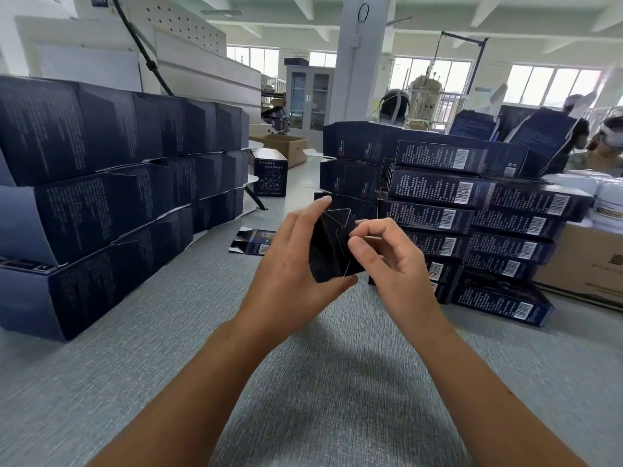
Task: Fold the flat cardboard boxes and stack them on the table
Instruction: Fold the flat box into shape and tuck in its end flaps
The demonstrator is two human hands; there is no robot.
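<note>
Box (332, 246) held upright above the table (188, 332), left hand (290, 264) clasping its near side, right hand (384, 261) pinching the end flaps from the right.

Head view, forward-down, close over table (168, 332)

Bright daylight from far windows (553, 84); soft shadows on the table (168, 332), wide-angle bending at edges.
</note>
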